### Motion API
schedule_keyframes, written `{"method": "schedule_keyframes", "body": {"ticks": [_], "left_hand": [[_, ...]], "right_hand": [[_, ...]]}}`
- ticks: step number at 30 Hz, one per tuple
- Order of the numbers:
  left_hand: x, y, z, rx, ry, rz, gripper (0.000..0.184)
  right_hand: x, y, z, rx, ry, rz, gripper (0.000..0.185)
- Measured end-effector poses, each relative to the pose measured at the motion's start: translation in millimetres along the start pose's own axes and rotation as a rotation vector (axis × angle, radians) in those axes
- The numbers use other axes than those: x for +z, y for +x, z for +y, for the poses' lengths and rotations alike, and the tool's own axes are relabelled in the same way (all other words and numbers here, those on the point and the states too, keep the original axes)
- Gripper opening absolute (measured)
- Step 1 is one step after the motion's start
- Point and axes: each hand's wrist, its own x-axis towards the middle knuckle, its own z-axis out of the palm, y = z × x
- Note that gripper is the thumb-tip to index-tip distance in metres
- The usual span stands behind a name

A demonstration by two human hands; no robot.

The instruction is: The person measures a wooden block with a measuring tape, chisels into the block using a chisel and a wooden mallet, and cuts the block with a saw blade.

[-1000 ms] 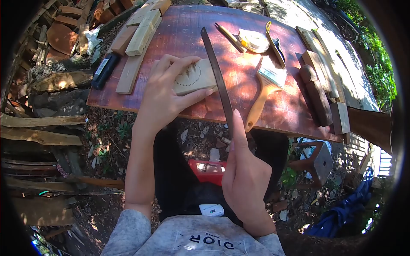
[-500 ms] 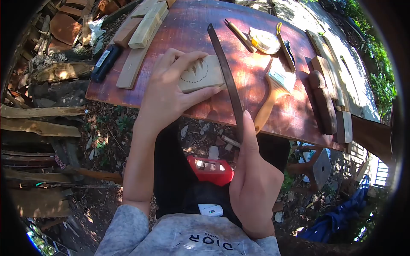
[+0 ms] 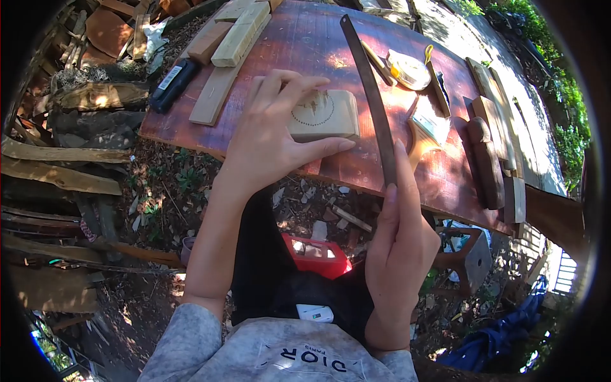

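In the head view, my left hand (image 3: pixel 270 130) is at the centre of the frame, open in a wide curve around the left end of a pale wooden block (image 3: pixel 340 114). My thumb is spread along the block's near side and my other fingers arch over its far side; I cannot tell whether they press on it. The block lies on the reddish table (image 3: pixel 305 48), just above the middle of the frame, with a dotted circle and a darker patch on its top.

My right hand (image 3: pixel 402 235), right of centre and lower, is closed around the lower end of a long, dark, flat metal strip (image 3: pixel 371 89), my index finger laid along it. The strip slants up and left to the top of the frame, just right of the block and apart from it in this view.

Right of the strip are a brush (image 3: pixel 425 134), a tape measure (image 3: pixel 410 70) and a slim stick (image 3: pixel 379 62). A dark wooden piece (image 3: pixel 487 169) lies further right. At upper left, a black object with a barcode label (image 3: pixel 173 86) sits beside pale wooden strips (image 3: pixel 219 95).
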Motion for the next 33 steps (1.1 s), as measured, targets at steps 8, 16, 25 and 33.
{"method": "schedule_keyframes", "body": {"ticks": [8,16,25,33], "left_hand": [[0,-3,3,-0.055,0.02,0.071,0.081],[10,-5,-19,-0.1,0.063,0.372,0.045],[-6,8,-26,-0.194,0.103,0.346,0.028],[-29,10,18,-0.315,0.277,0.2,0.028]], "right_hand": [[-11,-6,-3,0.079,0.003,-0.049,0.044],[-2,-27,15,0.055,0.115,0.025,0.045],[-8,-34,23,0.049,0.179,-0.062,0.047],[-15,-37,28,0.044,0.253,-0.021,0.046]]}}
